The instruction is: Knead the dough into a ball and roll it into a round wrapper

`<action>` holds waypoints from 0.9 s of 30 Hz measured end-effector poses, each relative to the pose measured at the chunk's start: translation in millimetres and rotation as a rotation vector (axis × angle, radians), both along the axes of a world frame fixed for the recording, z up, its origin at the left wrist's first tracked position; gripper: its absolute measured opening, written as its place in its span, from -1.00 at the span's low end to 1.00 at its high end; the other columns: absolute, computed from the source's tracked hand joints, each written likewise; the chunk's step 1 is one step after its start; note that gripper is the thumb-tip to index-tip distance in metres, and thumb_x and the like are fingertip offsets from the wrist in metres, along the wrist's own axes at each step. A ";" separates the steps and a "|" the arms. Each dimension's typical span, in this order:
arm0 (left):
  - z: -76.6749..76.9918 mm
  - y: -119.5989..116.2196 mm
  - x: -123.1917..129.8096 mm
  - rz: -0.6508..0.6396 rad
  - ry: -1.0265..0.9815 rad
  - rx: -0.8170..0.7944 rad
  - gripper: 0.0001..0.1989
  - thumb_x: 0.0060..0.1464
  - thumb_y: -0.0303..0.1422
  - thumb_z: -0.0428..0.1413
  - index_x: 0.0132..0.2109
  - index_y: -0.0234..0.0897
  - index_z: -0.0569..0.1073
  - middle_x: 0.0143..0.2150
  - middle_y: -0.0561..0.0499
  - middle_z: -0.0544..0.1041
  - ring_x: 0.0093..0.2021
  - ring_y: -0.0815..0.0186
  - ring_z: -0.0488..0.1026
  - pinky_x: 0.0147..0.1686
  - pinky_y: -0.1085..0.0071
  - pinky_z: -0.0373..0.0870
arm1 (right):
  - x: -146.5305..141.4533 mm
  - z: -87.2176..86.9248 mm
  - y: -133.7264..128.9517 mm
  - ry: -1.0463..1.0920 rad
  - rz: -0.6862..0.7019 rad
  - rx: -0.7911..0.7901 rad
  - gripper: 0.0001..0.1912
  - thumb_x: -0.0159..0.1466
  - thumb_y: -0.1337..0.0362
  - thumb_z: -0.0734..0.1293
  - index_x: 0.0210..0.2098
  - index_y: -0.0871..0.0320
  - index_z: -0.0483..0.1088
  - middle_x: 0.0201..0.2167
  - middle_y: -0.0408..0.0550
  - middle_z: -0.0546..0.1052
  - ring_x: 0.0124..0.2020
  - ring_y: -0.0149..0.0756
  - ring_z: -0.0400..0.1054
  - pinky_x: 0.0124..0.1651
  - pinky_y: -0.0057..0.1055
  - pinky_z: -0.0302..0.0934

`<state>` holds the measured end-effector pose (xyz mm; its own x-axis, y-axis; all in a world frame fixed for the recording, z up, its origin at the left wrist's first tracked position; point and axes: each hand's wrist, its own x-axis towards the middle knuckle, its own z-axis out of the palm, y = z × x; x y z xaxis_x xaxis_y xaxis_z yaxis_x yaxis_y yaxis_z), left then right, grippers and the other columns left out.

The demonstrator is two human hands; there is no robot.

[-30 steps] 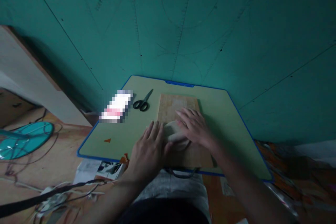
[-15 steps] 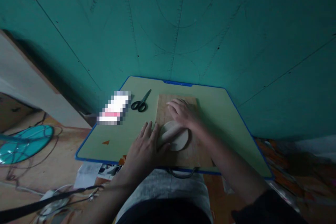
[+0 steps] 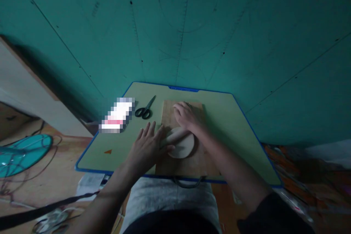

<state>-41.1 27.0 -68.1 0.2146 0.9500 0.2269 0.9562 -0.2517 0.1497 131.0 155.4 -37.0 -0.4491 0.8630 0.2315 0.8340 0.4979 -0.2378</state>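
Note:
A pale rolling pin point(image 3: 175, 136) lies at a slant across a round, flat disc of dough point(image 3: 184, 147). The dough rests on a wooden board point(image 3: 170, 112). At the near-left end of the pin is my left hand point(image 3: 149, 144), its fingers spread and its thumb over the dough. My right hand point(image 3: 186, 116) covers the pin's far end with its heel. Its fingers are bent close together above the board, and the contact beneath the palm is hidden.
The board sits on a pale tabletop with a blue rim point(image 3: 246, 131), against a green wall point(image 3: 175, 25). To the left are black-handled scissors point(image 3: 145, 109), a pixelated bright-screened device point(image 3: 117, 115) and a small orange scrap point(image 3: 108, 151). Cables lie on the floor.
The pin has shifted slightly away from me over the dough, both hands with it. My left fingers are spread a little wider. The whole view has moved slightly.

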 end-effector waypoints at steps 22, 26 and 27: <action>26.4 35.6 -4.0 0.172 0.005 -0.015 -0.53 0.34 -0.07 -0.11 0.06 -0.31 0.49 0.11 -0.30 0.50 0.23 -0.10 0.35 0.12 -0.09 0.35 | 0.3 10.0 -6.0 -0.057 -0.047 -0.075 -0.63 0.41 0.29 0.08 0.05 0.12 0.43 0.10 0.03 0.48 0.08 -0.19 0.34 0.10 -0.25 0.15; 25.0 18.6 2.6 0.074 -0.021 0.130 -0.57 0.37 -0.15 -0.13 0.03 -0.35 0.49 0.06 -0.29 0.53 0.17 -0.01 0.41 0.10 0.02 0.40 | 12.1 5.6 -31.5 -0.059 -0.039 0.018 -0.63 0.37 0.30 0.10 0.04 0.13 0.44 0.04 0.04 0.51 0.07 -0.14 0.33 0.12 -0.21 0.12; 23.8 7.5 8.0 0.049 -0.010 0.144 -0.59 0.36 -0.16 -0.12 0.04 -0.33 0.48 0.09 -0.29 0.51 0.18 -0.02 0.40 0.10 0.02 0.41 | 18.0 3.1 -42.8 -0.064 -0.024 0.049 -0.62 0.36 0.30 0.11 0.05 0.13 0.44 0.03 0.04 0.51 0.07 -0.12 0.32 0.13 -0.19 0.11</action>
